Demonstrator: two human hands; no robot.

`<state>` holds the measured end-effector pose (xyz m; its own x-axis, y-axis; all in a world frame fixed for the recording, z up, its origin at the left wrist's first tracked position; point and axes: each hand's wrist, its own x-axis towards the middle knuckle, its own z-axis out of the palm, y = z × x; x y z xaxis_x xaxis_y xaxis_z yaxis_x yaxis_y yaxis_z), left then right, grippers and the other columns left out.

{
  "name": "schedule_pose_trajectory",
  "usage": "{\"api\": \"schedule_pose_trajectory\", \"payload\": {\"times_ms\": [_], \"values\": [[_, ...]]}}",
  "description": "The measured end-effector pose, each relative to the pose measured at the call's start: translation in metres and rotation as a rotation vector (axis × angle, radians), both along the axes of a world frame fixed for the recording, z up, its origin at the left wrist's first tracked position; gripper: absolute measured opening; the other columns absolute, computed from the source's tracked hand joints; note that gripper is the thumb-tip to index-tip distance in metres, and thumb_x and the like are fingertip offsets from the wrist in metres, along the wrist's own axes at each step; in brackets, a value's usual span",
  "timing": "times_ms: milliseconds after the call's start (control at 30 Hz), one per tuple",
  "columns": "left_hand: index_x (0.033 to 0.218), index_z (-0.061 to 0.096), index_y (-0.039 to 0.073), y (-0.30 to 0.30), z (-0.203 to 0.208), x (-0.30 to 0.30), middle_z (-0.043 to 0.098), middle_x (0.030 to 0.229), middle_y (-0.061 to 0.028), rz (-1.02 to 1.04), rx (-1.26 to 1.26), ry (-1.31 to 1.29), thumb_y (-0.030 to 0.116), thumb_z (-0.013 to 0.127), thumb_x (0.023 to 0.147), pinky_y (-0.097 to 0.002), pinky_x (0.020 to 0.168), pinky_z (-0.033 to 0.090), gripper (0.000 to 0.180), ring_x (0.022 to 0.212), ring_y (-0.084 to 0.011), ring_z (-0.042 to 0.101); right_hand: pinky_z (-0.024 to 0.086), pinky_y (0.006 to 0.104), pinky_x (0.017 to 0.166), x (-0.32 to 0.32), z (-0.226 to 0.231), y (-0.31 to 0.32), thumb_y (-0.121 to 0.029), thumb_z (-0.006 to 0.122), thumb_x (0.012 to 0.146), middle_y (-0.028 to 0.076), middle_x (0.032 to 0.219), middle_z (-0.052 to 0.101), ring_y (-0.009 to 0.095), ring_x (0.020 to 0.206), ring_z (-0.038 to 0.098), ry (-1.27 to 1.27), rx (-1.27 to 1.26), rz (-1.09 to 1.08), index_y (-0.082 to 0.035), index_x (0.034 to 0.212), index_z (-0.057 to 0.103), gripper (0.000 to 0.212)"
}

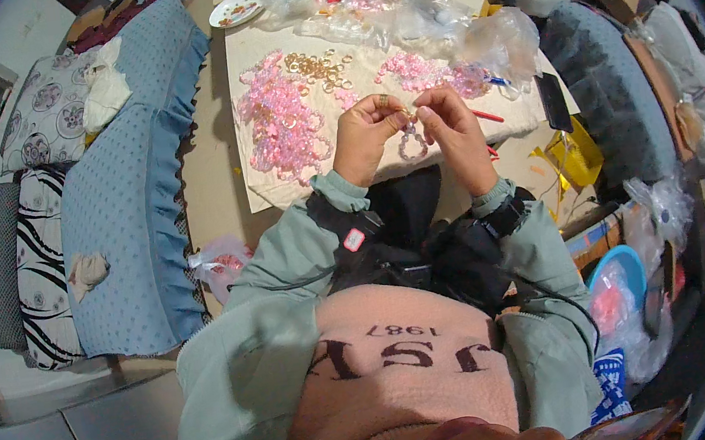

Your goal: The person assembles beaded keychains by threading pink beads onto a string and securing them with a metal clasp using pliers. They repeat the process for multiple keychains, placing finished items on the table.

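My left hand [367, 141] and my right hand [459, 138] meet above the near edge of the cloth-covered table, each pinching with thumb and forefinger. Between their fingertips is the top of a small beaded loop [412, 154] of pale purple, clear-looking beads. The loop hangs down, and something gold-coloured shows where the fingertips grip it. Left of my hands lies a large heap of pink bead strings [281, 127]. Gold rings [321, 67] are piled just beyond it. Another pile of pink beads [415, 70] spreads past my fingers.
Clear plastic bags [434, 23] crowd the table's far side, near a white plate [236, 9]. A black phone [554, 102] rests at the right edge, and a red stick-like tool [488, 115] lies beside my right hand. Blue-covered sofas [141, 219] flank the table. A blue basin [625, 273] stands low right.
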<state>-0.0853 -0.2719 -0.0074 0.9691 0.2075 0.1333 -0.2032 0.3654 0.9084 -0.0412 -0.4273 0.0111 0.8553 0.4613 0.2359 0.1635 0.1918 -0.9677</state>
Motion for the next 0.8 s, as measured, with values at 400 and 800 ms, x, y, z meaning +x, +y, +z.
{"api": "schedule_pose_trajectory", "payload": {"times_ms": [400, 800], "values": [[0.093, 0.064, 0.001, 0.007, 0.003, -0.001, 0.067, 0.086, -0.0027, -0.024, 0.113, -0.035, -0.003, 0.068, 0.085, -0.0233, 0.073, 0.052, 0.010, 0.079, -0.0091, 0.063, 0.045, 0.0211, 0.068, 0.007, 0.012, -0.010, -0.011, 0.064, 0.094, -0.002, 0.085, 0.059, 0.005, 0.076, 0.053, -0.066, -0.186, 0.134, -0.001, 0.098, 0.059, 0.012], [0.094, 0.063, 0.001, 0.004, 0.001, -0.004, 0.067, 0.088, -0.0032, -0.015, 0.229, -0.046, 0.000, 0.070, 0.085, -0.0241, 0.075, 0.052, 0.011, 0.083, -0.0094, 0.064, 0.041, 0.0198, 0.065, 0.011, 0.000, -0.009, -0.012, 0.062, 0.094, -0.004, 0.081, 0.057, 0.004, 0.073, 0.050, 0.084, -0.126, 0.149, -0.003, 0.094, 0.058, 0.010]]}}
